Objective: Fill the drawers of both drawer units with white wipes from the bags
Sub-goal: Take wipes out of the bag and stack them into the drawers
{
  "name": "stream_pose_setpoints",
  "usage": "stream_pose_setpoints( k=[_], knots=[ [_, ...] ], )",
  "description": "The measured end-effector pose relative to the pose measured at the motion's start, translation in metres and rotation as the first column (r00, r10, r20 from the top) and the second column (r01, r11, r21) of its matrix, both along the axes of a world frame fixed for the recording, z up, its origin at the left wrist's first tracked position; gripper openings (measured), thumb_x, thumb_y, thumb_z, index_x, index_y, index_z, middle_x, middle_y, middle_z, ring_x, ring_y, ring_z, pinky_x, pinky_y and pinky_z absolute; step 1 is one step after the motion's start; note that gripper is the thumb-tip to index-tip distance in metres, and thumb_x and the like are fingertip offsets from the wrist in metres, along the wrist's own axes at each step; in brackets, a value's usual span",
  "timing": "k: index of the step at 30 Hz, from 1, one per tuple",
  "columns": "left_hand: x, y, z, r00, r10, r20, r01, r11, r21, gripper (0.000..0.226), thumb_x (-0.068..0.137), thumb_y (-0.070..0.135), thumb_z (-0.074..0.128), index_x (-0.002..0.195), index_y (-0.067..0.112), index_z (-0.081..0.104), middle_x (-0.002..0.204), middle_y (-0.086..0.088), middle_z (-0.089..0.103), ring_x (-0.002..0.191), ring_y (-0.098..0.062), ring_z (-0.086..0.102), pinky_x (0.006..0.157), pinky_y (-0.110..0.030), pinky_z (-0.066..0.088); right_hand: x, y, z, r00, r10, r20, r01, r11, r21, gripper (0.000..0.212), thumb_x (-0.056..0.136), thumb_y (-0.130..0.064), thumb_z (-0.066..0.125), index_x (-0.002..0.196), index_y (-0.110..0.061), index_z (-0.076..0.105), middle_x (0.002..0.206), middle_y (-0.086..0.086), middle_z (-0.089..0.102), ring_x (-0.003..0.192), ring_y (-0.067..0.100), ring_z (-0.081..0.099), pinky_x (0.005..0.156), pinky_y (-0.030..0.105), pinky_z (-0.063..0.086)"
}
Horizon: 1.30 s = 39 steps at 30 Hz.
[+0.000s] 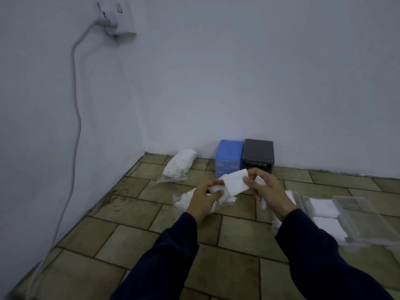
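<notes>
Both of my hands hold one white wipe (pixel 236 182) above the tiled floor. My left hand (pixel 205 198) pinches its left end and my right hand (pixel 266 191) pinches its right end. Below my left hand lies an open bag with crumpled white wipes (pixel 184 200). A fuller bag of wipes (pixel 179 164) lies near the wall corner. A blue drawer unit (pixel 229 158) and a dark grey drawer unit (pixel 258 153) stand side by side against the wall. Clear drawers (pixel 355 221) lie on the floor at the right, one holding flat white wipes (pixel 324 207).
A white cable (pixel 75 105) hangs from a wall socket (pixel 114 20) down the left wall to the floor. White walls meet in a corner behind the bags. The floor is brown-green tile (pixel 129 245).
</notes>
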<state>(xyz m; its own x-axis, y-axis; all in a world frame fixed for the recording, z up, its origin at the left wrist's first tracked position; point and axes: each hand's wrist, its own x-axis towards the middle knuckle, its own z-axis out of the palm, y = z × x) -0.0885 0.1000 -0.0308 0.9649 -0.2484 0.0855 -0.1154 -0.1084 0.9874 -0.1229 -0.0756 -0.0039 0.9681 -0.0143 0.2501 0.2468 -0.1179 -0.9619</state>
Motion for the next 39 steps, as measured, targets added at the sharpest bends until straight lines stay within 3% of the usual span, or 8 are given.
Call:
stream_pose_setpoints(
  k=[5,8,11,15,20,30,37,39],
  knots=[
    [-0.003,-0.004,0.004,0.999,-0.046,0.014,0.045,0.998,0.034,0.039,0.074,0.011,0.064,0.112,0.005,0.06,0.113,-0.024,0.061,0.104,-0.035,0.057,0.085,-0.045,0.051,0.007,0.008,-0.007,1.0,-0.018,0.017,0.02,0.995,-0.1,0.007,0.088,-0.009,0.061,0.091,-0.013,0.056,0.079,0.0,0.055,0.05,-0.001,0.048,0.041,0.015,0.036],
    [-0.003,-0.005,0.005,0.997,-0.063,0.035,0.061,0.997,0.048,0.029,0.083,-0.002,0.061,0.112,0.003,0.06,0.107,-0.017,0.063,0.101,-0.031,0.058,0.083,-0.037,0.051,0.009,0.009,-0.012,0.996,-0.072,0.057,0.078,0.991,-0.106,0.016,0.087,-0.005,0.061,0.083,-0.014,0.048,0.079,-0.003,0.052,0.065,0.002,0.049,0.052,0.013,0.042],
    [-0.004,-0.005,0.008,0.996,-0.074,0.049,0.072,0.997,0.041,0.025,0.085,-0.007,0.057,0.103,0.009,0.059,0.09,0.0,0.06,0.087,-0.013,0.056,0.073,-0.019,0.049,0.011,0.007,-0.015,0.993,-0.059,0.103,0.075,0.983,-0.168,0.018,0.087,-0.006,0.06,0.075,-0.014,0.05,0.078,-0.007,0.053,0.073,0.0,0.049,0.066,0.014,0.04],
    [-0.003,-0.005,0.007,0.996,-0.082,0.041,0.081,0.996,0.033,0.024,0.086,-0.006,0.056,0.105,0.007,0.06,0.095,-0.005,0.063,0.09,-0.017,0.058,0.077,-0.026,0.051,0.013,0.004,-0.021,0.993,-0.067,0.096,0.083,0.982,-0.171,0.011,0.087,-0.009,0.062,0.085,-0.02,0.062,0.086,-0.003,0.06,0.085,0.012,0.055,0.07,0.017,0.044],
    [-0.003,-0.005,0.008,0.994,-0.1,0.047,0.098,0.995,0.032,0.025,0.086,-0.004,0.057,0.106,0.011,0.06,0.095,0.001,0.063,0.088,-0.01,0.058,0.075,-0.019,0.051,0.01,0.004,-0.02,0.992,-0.069,0.103,0.085,0.982,-0.168,0.013,0.082,-0.009,0.067,0.087,-0.022,0.065,0.091,-0.003,0.063,0.089,0.013,0.057,0.071,0.01,0.046],
    [-0.004,-0.005,0.005,0.992,-0.116,0.041,0.118,0.993,-0.03,0.028,0.087,-0.002,0.057,0.113,0.011,0.058,0.108,-0.007,0.063,0.098,-0.015,0.059,0.077,-0.017,0.052,0.01,0.004,-0.023,0.99,-0.08,0.112,0.1,0.978,-0.181,0.016,0.08,-0.013,0.07,0.093,-0.022,0.069,0.101,0.0,0.067,0.096,0.017,0.06,0.077,0.027,0.051],
    [-0.008,-0.005,0.008,0.991,-0.127,0.044,0.13,0.989,-0.067,0.037,0.087,-0.005,0.055,0.103,0.028,0.055,0.106,0.003,0.061,0.099,-0.011,0.058,0.079,-0.019,0.053,0.01,0.004,-0.024,0.986,-0.09,0.137,0.117,0.973,-0.199,0.018,0.079,-0.014,0.072,0.094,-0.023,0.068,0.099,-0.001,0.066,0.096,0.014,0.059,0.077,0.02,0.049],
    [-0.009,-0.004,0.009,0.989,-0.146,0.04,0.149,0.985,-0.09,0.042,0.088,-0.007,0.051,0.111,0.028,0.055,0.114,0.001,0.058,0.103,-0.013,0.057,0.081,-0.023,0.054,0.01,0.004,-0.025,0.987,-0.088,0.137,0.116,0.972,-0.205,0.018,0.079,-0.014,0.072,0.094,-0.022,0.069,0.099,0.0,0.067,0.096,0.015,0.06,0.076,0.019,0.049]
  ],
)
